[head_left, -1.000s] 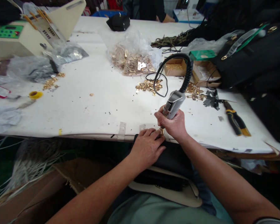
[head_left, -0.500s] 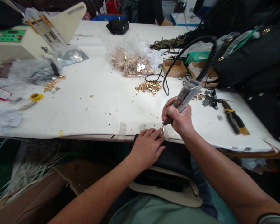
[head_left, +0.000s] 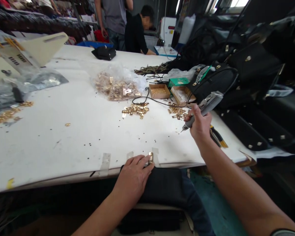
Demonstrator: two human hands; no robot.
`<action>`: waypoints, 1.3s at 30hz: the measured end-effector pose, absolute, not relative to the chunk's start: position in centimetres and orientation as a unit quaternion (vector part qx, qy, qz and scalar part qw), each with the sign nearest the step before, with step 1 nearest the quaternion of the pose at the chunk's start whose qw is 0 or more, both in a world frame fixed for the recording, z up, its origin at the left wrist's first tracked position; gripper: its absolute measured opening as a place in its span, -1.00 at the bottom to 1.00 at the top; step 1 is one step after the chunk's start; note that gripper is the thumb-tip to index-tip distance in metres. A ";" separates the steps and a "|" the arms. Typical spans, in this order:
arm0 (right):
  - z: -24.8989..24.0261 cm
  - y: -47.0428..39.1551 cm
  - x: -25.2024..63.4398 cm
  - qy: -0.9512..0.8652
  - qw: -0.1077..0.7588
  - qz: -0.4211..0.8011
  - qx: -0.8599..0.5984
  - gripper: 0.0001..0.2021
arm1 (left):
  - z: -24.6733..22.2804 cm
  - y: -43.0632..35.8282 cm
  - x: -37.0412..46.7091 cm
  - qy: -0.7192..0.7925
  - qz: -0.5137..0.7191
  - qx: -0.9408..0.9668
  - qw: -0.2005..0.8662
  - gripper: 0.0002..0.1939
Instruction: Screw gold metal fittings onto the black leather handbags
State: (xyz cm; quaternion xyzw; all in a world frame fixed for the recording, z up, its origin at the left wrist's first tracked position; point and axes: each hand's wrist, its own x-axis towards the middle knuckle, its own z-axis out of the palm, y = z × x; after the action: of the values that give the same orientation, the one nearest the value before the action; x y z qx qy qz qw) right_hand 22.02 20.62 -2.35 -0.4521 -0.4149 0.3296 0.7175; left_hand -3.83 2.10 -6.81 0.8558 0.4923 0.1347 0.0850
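Observation:
A corded grey electric screwdriver point(head_left: 207, 104) is gripped in my right hand point(head_left: 200, 124), its thin tip pointing down-left above the white table. At the table's front edge, my left hand point(head_left: 134, 173) lies over a black bag point(head_left: 163, 186), fingertips against a small gold metal plate point(head_left: 150, 158). The bag hangs over my lap. Beyond my hands lies a pile of gold metal pieces point(head_left: 136, 110), and a second gold pile point(head_left: 177, 110) is near the screwdriver.
A plastic bag of gold parts point(head_left: 119, 88), a small cardboard box point(head_left: 159, 91) and a green box point(head_left: 178, 82) stand farther back. Yellow-black pliers point(head_left: 218, 137) lie behind my right wrist. Black bags point(head_left: 255, 124) fill the right. Two people are across the table point(head_left: 76, 62).
My right hand has lifted the screwdriver away from the gold plate, to the right. The left hand stays at the plate. The view has tilted up and turned right.

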 end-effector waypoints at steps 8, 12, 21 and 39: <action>-4.5 21.9 21.6 -0.407 0.715 0.328 -0.465 -0.56 | -7.6 2.1 -4.0 0.503 0.199 0.835 0.100 -0.63; -5.0 22.6 21.7 -0.404 0.715 0.318 -0.473 -0.55 | -7.8 2.2 -4.2 0.504 0.209 0.831 0.108 -0.63; -5.4 24.1 21.5 -0.402 0.714 0.299 -0.489 -0.53 | -7.4 2.3 -4.1 0.500 0.194 0.839 0.096 -0.69; -4.3 23.6 21.2 -0.398 0.732 0.306 -0.460 -0.55 | -7.2 2.0 -4.0 0.504 0.188 0.836 0.109 -0.69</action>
State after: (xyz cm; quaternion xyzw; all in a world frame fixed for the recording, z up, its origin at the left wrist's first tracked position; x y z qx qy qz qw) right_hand 21.15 23.56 -4.34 -0.4604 -0.3975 0.3061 0.7324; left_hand -4.01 2.04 -7.18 0.8355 0.5045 0.1881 0.1095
